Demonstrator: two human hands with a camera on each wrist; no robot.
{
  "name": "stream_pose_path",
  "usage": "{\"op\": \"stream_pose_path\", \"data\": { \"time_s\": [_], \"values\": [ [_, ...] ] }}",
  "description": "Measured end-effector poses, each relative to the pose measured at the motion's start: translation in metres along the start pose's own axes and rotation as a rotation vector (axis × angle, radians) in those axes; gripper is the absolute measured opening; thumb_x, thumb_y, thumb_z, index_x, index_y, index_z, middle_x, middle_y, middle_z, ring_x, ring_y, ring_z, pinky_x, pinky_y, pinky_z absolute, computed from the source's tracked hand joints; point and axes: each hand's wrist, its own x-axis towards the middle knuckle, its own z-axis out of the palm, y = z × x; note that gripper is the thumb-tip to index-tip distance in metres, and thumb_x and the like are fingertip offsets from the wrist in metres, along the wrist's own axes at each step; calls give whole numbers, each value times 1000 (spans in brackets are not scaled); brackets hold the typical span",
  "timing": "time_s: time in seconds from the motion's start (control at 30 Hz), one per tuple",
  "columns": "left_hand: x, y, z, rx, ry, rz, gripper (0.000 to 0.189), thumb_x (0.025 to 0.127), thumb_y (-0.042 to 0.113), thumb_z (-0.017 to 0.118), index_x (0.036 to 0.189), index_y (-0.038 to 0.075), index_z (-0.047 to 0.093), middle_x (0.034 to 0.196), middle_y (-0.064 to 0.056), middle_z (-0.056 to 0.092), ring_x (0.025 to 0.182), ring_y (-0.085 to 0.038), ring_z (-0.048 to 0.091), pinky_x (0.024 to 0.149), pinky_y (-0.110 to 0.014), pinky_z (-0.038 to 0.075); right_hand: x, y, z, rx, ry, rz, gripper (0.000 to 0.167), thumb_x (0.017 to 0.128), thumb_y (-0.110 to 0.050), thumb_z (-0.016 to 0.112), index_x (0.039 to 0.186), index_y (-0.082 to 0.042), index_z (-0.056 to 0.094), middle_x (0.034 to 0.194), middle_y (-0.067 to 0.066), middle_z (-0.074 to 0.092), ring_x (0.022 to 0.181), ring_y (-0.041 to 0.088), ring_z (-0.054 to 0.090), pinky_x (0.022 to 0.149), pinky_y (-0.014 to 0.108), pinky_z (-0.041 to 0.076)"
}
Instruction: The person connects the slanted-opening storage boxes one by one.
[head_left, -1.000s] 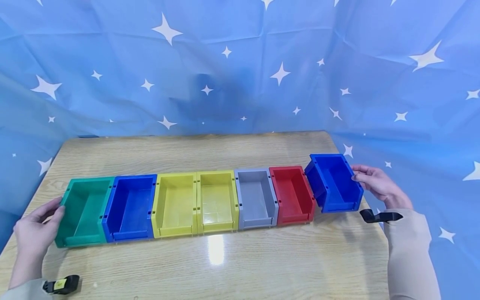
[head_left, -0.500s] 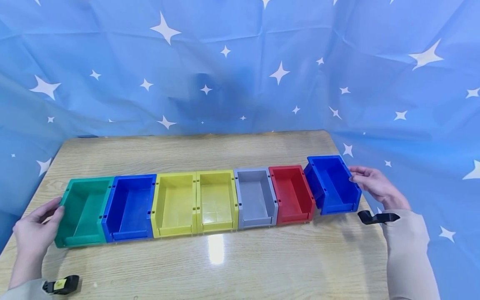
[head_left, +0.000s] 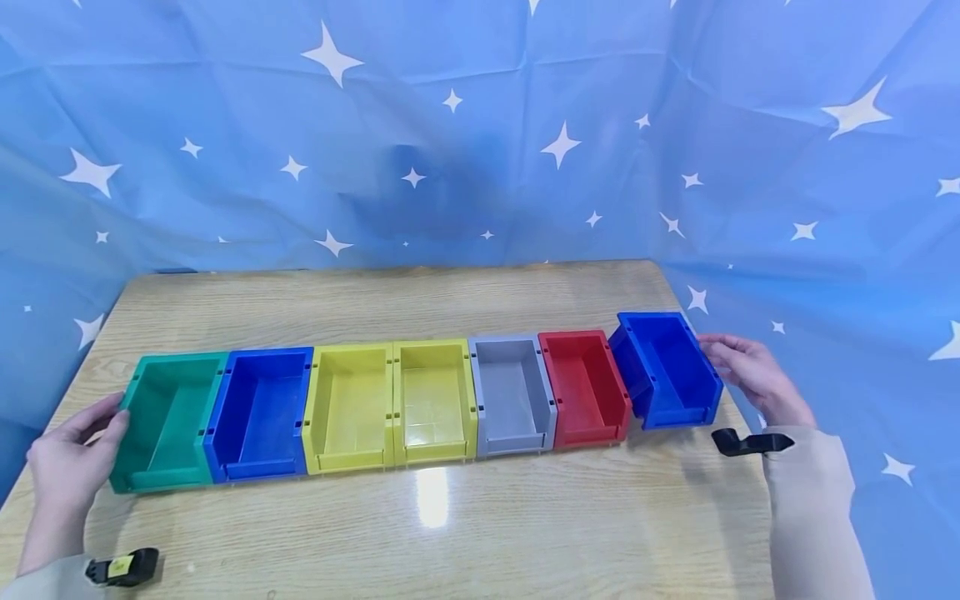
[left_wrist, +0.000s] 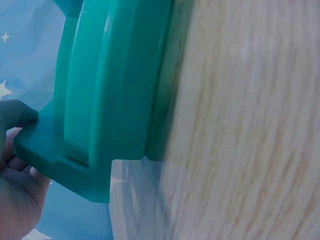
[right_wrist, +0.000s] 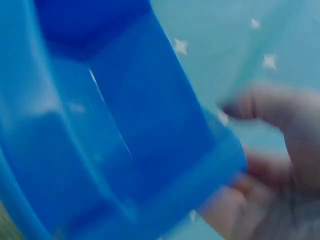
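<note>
A row of plastic storage bins spans the table. My left hand (head_left: 73, 458) pinches the side rim of the green storage bin (head_left: 168, 421) at the left end, thumb over the rim. That thumb (left_wrist: 19, 114) shows in the left wrist view, other fingers under the edge. On the far right sits a blue storage bin (head_left: 667, 371), slightly turned against the row. Beside its outer wall is my right hand (head_left: 757, 379). In the blurred right wrist view its thumb (right_wrist: 265, 107) stands apart from the bin's rim, with the other fingers partly hidden behind the wall.
Between the end bins stand another blue bin (head_left: 262, 417), two yellow bins, one (head_left: 348, 408) left of the other (head_left: 435, 400), a grey bin (head_left: 512, 396) and a red bin (head_left: 585, 387). They rest on a wooden table (head_left: 480, 542) before a starry blue cloth (head_left: 480, 125).
The right-hand blue bin has come slightly down and left, nearer the red bin. My right thumb has lifted from its rim and the hand has drawn slightly down. The left hand keeps its place.
</note>
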Motion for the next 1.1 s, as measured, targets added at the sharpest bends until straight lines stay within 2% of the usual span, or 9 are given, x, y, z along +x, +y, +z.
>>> {"op": "stream_pose_path", "data": {
  "time_s": [0.13,0.2,0.27,0.33,0.43,0.63,0.77,0.93,1.1],
  "values": [
    [-8,13,-2,7,5,-5,40,96,24,50,130,4,55,120,7,60,88,20,42,89,-13,43,-1,-20,26,-283,296,-76,41,94,-29,56,125,-1,57,101,8,64,85,11,58,72,20,51],
    [-10,16,-3,-1,6,2,40,96,23,50,130,3,55,120,7,60,88,20,42,89,-13,44,-4,-37,43,-434,344,-138,52,95,-30,54,134,2,46,120,22,56,103,24,56,86,33,49],
    [-10,16,-3,5,1,-5,40,96,23,49,131,3,54,124,0,59,88,20,41,91,-18,44,-6,-52,59,-571,298,-248,57,97,-30,50,142,2,35,137,29,40,123,38,41,100,49,38],
    [-8,13,-2,1,8,-3,39,96,23,50,130,4,55,120,5,60,88,20,42,89,-14,44,-5,-61,73,-617,205,-364,59,97,-26,50,144,3,29,144,31,27,133,46,23,107,63,20],
    [-1,4,0,2,4,-2,39,96,23,51,131,6,55,121,4,60,90,18,44,90,-15,44,-2,-66,93,-699,57,-472,62,98,-23,49,147,2,21,150,31,12,139,43,2,110,62,1],
    [14,-20,5,-5,9,22,40,95,27,53,130,9,56,106,23,56,86,19,43,76,-1,41,2,-59,124,-844,-124,-354,70,99,-40,41,151,-13,3,154,18,-13,138,34,-21,102,72,-7],
    [6,-8,3,-24,3,32,39,95,24,53,129,6,57,109,19,59,85,20,43,78,-3,43,3,-51,133,-902,-126,-310,75,97,-46,42,151,-16,0,155,15,-14,138,34,-20,101,74,-4],
    [-7,12,-2,-35,0,23,38,95,20,52,128,1,56,109,18,58,83,21,42,80,-5,43,4,-45,137,-921,-84,-339,76,96,-45,45,152,-13,5,155,16,-10,139,35,-17,101,75,0],
    [-6,6,-2,-26,6,19,39,96,22,51,130,3,55,109,19,58,86,21,42,81,-5,43,5,-38,143,-993,-44,-377,79,93,-48,49,151,-12,11,155,19,-1,140,38,-10,101,75,4]
  ]
}}
